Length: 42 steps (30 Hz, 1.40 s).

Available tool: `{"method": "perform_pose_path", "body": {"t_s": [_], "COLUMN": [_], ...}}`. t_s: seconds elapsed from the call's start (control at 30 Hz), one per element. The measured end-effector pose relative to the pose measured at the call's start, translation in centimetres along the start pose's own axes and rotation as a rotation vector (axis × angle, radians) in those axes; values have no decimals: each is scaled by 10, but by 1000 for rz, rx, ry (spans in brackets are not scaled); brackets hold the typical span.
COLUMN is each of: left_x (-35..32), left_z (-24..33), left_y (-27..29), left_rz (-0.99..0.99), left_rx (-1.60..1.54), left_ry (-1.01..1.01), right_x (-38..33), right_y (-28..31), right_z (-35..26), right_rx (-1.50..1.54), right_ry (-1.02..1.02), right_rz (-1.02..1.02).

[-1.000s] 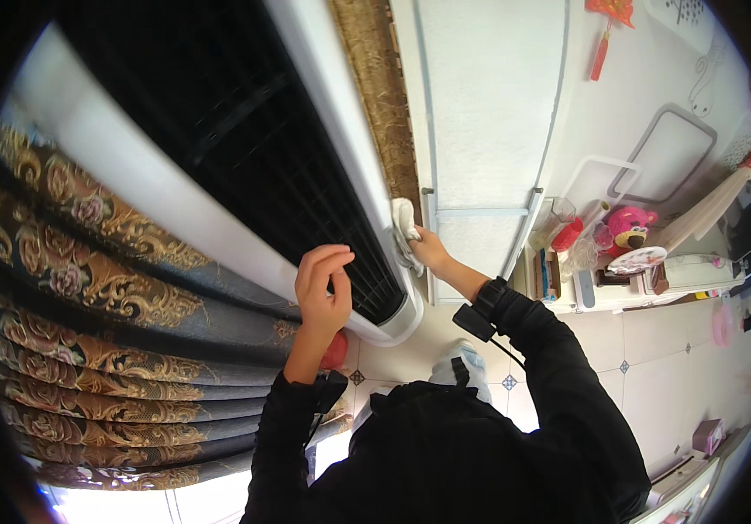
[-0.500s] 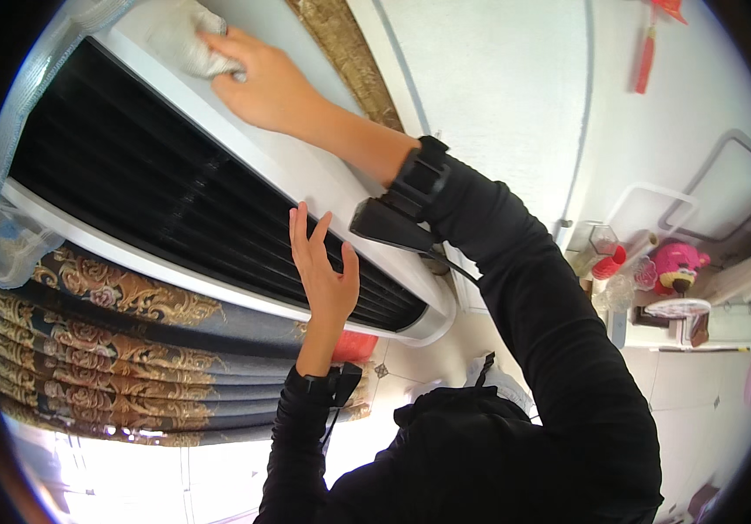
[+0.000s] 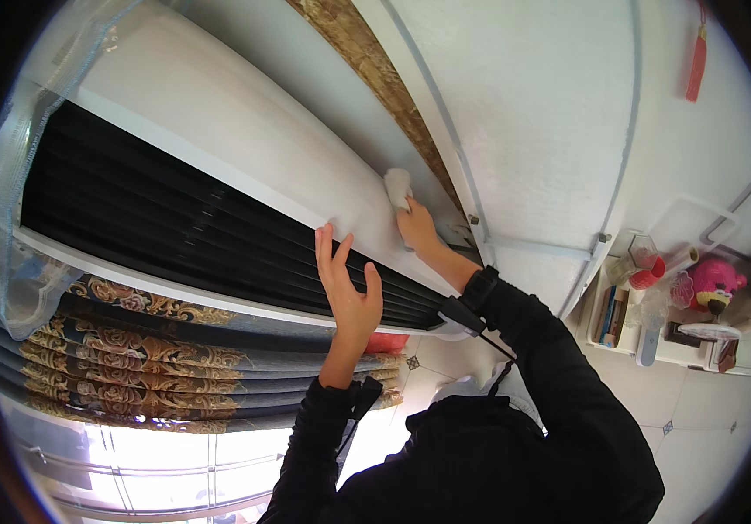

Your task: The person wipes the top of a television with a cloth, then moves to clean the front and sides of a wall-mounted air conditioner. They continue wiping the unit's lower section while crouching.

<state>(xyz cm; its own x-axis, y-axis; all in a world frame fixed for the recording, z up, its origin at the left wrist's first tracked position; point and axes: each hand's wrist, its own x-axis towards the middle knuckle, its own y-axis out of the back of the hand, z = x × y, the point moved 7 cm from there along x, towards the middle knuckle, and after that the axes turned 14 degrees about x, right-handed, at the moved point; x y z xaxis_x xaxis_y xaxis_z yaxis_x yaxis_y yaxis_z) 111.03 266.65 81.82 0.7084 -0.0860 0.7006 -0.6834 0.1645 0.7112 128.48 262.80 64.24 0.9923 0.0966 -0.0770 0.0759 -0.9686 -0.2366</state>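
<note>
A tall white floor-standing air conditioner (image 3: 244, 113) with a long black louvred grille (image 3: 166, 210) runs diagonally across the left of the view. My right hand (image 3: 419, 229) grips a white cloth (image 3: 399, 185) and presses it to the unit's rounded side, towards the lower end. My left hand (image 3: 349, 293) is held at the grille's edge with its fingers spread and nothing in them. Whether its fingertips touch the casing I cannot tell.
A clear plastic cover (image 3: 17, 253) hangs over the unit's far end. Patterned curtains (image 3: 148, 375) lie to the left, by a bright window. A white door (image 3: 524, 113) stands right of the unit. A shelf (image 3: 607, 336) holds a pink plush toy (image 3: 714, 281) and several small things.
My right hand has drawn the cloth from the unit's far end down along its side, nearer to me. My left hand stays spread by the grille. The view has shifted slightly.
</note>
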Motion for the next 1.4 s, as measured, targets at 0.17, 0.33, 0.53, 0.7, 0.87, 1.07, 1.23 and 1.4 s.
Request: {"method": "perform_pose_path", "body": {"t_s": [0.17, 0.33, 0.53, 0.7, 0.87, 1.07, 1.23, 1.4], "left_x": [1, 4, -4, -13, -13, -11, -9, -23], "left_z": [-9, -13, -20, -14, -6, -3, -7, -22], "left_y": [9, 22, 28, 16, 7, 32, 64, 80], "left_rz": [10, 36, 50, -4, -24, 9, 77, 150], "left_rx": [33, 56, 26, -10, -85, -135, -92, -41], "left_ry": [41, 76, 176, 168, 131, 126, 85, 137], "right_x": [7, 11, 85, 87, 52, 37, -1, -57], "right_y": [-63, -116, -131, -91, -50, -78, -107, -97], "right_z": [-206, -383, -335, -179, -95, -221, -364, -380], "right_rx": [476, 423, 260, 247, 314, 573, 658, 374], "right_ry": [543, 904, 477, 296, 20, 278, 786, 1275], "right_rz": [-264, -327, -501, -371, -255, -477, -631, -647]}}
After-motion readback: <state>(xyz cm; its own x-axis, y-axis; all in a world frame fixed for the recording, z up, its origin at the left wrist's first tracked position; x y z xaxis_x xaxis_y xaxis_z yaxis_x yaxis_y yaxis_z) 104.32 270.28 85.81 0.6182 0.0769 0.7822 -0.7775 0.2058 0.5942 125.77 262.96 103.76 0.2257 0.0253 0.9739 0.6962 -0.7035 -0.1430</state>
